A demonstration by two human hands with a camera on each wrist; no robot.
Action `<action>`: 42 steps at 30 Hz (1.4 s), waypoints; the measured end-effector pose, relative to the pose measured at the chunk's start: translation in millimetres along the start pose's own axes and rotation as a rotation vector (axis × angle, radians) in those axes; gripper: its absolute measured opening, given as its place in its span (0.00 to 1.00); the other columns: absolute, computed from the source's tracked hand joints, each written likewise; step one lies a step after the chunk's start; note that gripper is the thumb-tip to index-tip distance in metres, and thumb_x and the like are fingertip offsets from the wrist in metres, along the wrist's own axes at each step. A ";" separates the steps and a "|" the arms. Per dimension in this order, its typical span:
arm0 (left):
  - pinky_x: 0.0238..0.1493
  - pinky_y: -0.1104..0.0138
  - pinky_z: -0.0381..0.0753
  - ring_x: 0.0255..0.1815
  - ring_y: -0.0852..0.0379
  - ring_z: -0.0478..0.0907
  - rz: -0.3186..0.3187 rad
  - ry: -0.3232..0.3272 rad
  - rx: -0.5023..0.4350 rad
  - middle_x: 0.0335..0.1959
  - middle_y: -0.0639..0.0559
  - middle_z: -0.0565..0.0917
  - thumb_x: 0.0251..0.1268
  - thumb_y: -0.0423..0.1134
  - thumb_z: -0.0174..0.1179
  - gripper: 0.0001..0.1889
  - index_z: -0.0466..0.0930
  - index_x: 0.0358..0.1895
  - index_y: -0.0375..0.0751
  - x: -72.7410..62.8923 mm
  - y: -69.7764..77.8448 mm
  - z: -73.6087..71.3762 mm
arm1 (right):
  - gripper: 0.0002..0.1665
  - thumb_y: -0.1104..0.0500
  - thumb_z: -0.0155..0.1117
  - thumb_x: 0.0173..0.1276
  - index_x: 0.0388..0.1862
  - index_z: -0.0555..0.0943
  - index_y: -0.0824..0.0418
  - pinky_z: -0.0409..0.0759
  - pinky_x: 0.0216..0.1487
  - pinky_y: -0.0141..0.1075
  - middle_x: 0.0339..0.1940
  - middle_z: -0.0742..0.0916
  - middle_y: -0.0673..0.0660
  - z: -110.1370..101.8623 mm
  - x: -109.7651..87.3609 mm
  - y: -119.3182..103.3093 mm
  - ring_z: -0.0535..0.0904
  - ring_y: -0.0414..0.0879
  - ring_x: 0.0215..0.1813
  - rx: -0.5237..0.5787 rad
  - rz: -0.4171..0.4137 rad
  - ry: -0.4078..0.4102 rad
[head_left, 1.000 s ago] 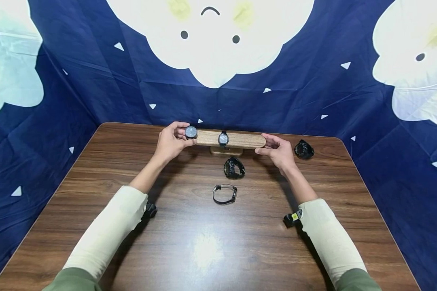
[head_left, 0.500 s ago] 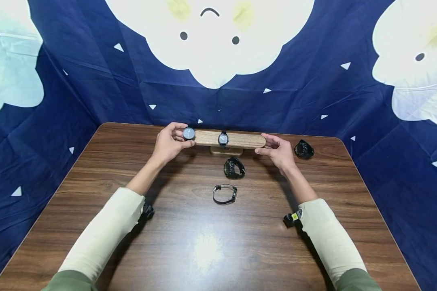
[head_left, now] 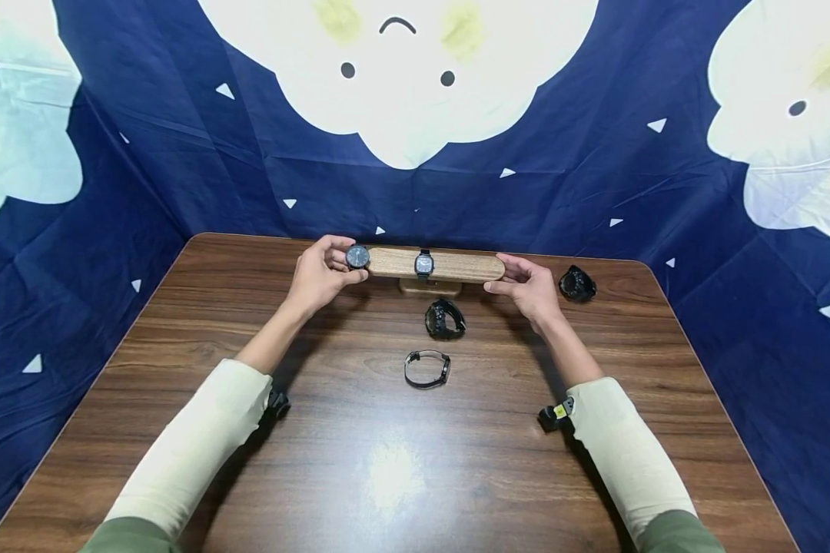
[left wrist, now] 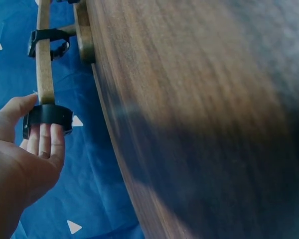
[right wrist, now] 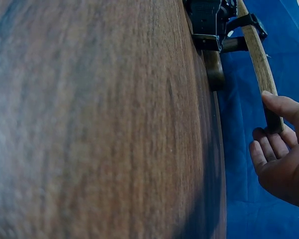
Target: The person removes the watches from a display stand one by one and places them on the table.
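At the left end of a wooden watch stand, my left hand holds a round dark-faced watch. In the left wrist view its black strap overlaps the bar's tip, with fingers inside the band; whether the bar still passes into the loop is unclear. My right hand pinches the stand's right end between thumb and fingers, also seen in the right wrist view with the bar. A square-faced watch is wrapped around the middle of the bar.
In front of the stand's base lies a chunky black watch, and nearer me a thin-strapped watch lies on its side. Another black watch is right of my right hand. Blue printed cloth hangs behind the wooden table.
The left hand and the round watch have shifted slightly left, toward the tip of the bar. The right hand, stand and other watches have not moved.
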State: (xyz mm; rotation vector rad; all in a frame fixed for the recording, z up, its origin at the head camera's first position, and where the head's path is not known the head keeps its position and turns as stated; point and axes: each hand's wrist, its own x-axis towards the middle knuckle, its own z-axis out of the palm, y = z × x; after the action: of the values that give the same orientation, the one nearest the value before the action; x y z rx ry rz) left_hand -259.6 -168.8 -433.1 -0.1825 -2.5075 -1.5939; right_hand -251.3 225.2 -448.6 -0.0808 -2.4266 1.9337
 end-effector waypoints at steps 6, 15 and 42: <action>0.42 0.80 0.82 0.37 0.66 0.83 -0.006 -0.012 0.018 0.43 0.43 0.91 0.59 0.34 0.85 0.33 0.84 0.68 0.38 -2.9 0.8 -1.6 | 0.43 0.72 0.84 0.64 0.78 0.82 0.63 0.87 0.65 0.25 0.75 0.87 0.68 0.4 -0.3 -0.8 0.89 0.35 0.59 0.008 -0.005 0.005; 0.43 0.80 0.82 0.37 0.67 0.83 -0.013 -0.036 -0.001 0.44 0.41 0.91 0.59 0.31 0.85 0.34 0.83 0.70 0.35 -7.3 2.0 -4.7 | 0.42 0.72 0.84 0.64 0.78 0.82 0.63 0.87 0.66 0.25 0.76 0.87 0.67 -0.2 0.1 -0.6 0.89 0.37 0.61 0.005 -0.003 0.002; 0.43 0.74 0.80 0.38 0.60 0.85 -0.023 -0.141 0.121 0.41 0.42 0.94 0.56 0.36 0.87 0.32 0.88 0.65 0.43 -27.0 -3.1 -8.4 | 0.43 0.67 0.86 0.65 0.79 0.82 0.60 0.86 0.68 0.27 0.77 0.86 0.65 0.0 -0.7 0.0 0.85 0.58 0.77 -0.035 0.012 -0.006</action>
State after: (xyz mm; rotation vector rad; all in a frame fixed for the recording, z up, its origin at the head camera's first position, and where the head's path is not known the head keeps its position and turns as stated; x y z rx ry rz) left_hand -233.1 -178.1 -437.9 -0.2596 -2.7122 -1.4801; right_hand -250.6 225.1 -448.5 -0.0915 -2.4695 1.9000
